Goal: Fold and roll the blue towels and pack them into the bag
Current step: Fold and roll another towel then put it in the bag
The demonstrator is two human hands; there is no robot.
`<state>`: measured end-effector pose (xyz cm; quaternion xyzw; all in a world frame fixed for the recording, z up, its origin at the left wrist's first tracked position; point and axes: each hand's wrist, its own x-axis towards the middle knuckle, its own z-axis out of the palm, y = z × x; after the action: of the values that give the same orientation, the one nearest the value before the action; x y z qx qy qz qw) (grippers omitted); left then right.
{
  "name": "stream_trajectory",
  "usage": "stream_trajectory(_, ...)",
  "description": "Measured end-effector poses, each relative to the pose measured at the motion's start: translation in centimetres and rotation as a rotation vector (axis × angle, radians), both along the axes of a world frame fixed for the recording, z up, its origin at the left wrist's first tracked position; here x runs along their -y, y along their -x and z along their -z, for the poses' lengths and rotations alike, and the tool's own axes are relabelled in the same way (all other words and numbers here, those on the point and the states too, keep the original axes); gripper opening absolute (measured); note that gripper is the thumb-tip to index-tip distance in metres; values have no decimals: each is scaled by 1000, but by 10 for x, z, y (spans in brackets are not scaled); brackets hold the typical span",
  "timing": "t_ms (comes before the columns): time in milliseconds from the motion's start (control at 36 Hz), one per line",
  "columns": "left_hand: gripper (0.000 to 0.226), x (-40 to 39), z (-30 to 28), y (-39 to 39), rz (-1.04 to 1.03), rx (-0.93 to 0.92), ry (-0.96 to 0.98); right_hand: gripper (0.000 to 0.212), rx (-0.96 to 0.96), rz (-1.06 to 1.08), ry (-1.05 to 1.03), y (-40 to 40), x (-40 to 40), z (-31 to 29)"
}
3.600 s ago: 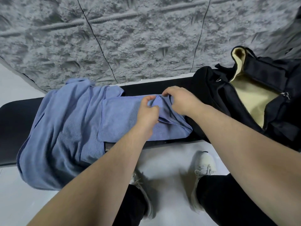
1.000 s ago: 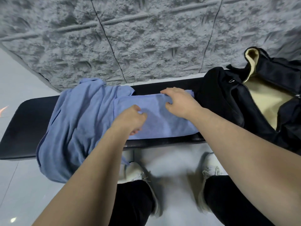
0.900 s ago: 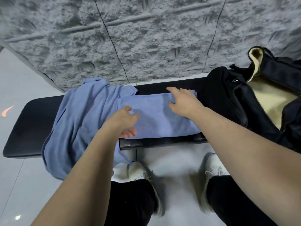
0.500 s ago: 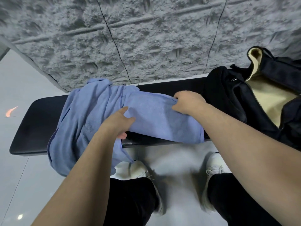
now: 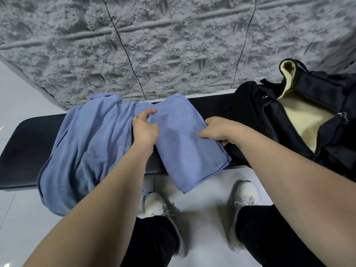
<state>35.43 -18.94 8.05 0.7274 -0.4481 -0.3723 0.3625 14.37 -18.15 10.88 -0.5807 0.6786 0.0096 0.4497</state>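
While the folded towel [image 5: 185, 143] lies slantwise across the near edge of the black bench [image 5: 25, 143], with its near corner hanging over the floor, both hands hold it by its long sides. Left hand [image 5: 145, 129]: fingers curled, gripping the towel's left edge near the far end, forearm reaching in from the near left. Right hand [image 5: 217, 130]: thumb on top and fingers tucked under the right edge, forearm entering from the near right. The two hands are apart, with the width of the folded cloth between them. A second, unfolded blue towel [image 5: 84, 151] is heaped on the bench to the left and droops over its near edge. The black bag [image 5: 327, 135] stands open at the right end of the bench, its pale lining showing and no towel visible inside. Judged step: folding is finished on this piece and rolling is about to start. The next move likely calls for squaring the strip on the bench, then rolling it tightly from one short end
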Motion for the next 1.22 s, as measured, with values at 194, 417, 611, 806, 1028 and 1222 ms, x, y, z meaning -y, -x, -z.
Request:
stream_trajectory(194,46,13,-4,24,-113,-264,41,18,151,89,-67,1,-2,3)
stream_trajectory(417,56,29,-4,31,-87,-511,34,19,198,268,168,0,10,15)
stream_trajectory(611,47,36,0,25,-138,-543,-20,27,178,322,167,-2,11,18)
stream_trajectory(806,32,32,10,16,-29,-459,-163,32,181,258,75,0,6,10)
stream_trajectory(1028,60,36,20,15,46,-301,-132,21,122,192,10,-1,-1,10)
stream_trajectory(1222,68,45,19,25,79,-265,-28,26,157,233,106,3,5,11)
